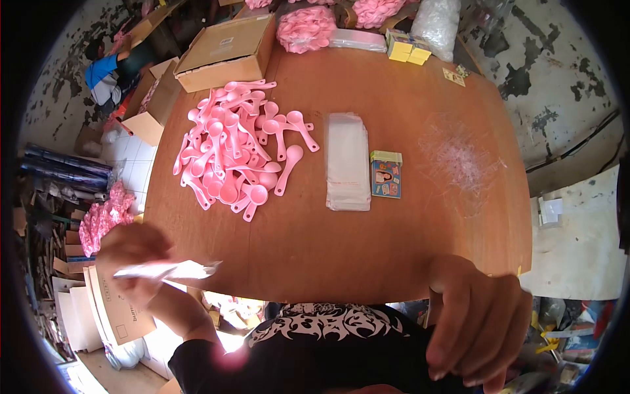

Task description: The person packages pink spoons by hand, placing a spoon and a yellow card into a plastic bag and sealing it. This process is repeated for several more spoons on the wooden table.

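Observation:
My left hand, smeared by motion, is raised off the table's left front edge. Closed in it is a shiny clear plastic packet; blur hides what it contains. My right hand hangs at the front right edge, fingers loosely bent and a little apart, with nothing seen in them. A heap of pink plastic spoons lies on the table's left half. Mid-table is a stack of clear plastic sleeves, and just right of it a small stack of printed cards.
An open cardboard box stands at the back left of the wooden table. Along the back are bagged pink pieces and yellow card packs. Tangled clear strips lie at right. Another person is at far left.

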Tool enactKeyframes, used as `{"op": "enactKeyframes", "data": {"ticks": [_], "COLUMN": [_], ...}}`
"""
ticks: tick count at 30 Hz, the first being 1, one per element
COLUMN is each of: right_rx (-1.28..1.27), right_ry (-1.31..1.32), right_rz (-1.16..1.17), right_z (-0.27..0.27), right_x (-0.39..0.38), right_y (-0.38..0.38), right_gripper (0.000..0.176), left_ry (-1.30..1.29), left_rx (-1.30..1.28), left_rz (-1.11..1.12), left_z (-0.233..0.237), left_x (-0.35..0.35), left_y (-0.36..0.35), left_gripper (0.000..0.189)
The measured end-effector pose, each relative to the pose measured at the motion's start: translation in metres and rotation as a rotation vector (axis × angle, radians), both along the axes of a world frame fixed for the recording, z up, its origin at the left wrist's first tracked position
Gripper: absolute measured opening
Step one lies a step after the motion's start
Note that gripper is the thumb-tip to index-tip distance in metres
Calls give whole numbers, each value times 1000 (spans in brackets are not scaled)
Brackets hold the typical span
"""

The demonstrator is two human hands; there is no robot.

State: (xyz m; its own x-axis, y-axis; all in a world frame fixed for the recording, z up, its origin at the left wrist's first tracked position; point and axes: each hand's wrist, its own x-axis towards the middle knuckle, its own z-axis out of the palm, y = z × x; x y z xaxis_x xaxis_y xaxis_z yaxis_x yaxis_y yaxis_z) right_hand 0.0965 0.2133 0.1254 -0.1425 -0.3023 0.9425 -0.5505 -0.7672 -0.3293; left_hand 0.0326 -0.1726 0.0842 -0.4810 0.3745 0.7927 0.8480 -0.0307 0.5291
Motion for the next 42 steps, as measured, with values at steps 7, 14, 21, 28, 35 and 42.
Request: {"op": "enactKeyframes", "data": {"ticks": [7,14,21,28,35,42], "right_rx": [140,65,219,1077,1459,1392], "right_ry": [-56,-45,81,-144,-122,-108], "right_rz": [-2,79,116,-913,-1120,-1117], "right_z": [9,6,3,-66,-158,-164], "right_x": [11,7,-16,-105,-146,-150], "right_y": [-1,1,18,22,20,25], "right_gripper": [31,32,28,10,18,7], "left_ry": [-366,-1253,-831,10,329,84], "left_rx": [536,652,537,432,-256,-435], "left_rz": [1429,1768,1964,1218,247,-73], "left_z": [-153,-457,-371,-52,31,29], "left_x": [148,208,152,21,-24,-93], "left_y": [-235,-310,-264,-54,118,189], "left_gripper": [38,32,30,28,19,32]}}
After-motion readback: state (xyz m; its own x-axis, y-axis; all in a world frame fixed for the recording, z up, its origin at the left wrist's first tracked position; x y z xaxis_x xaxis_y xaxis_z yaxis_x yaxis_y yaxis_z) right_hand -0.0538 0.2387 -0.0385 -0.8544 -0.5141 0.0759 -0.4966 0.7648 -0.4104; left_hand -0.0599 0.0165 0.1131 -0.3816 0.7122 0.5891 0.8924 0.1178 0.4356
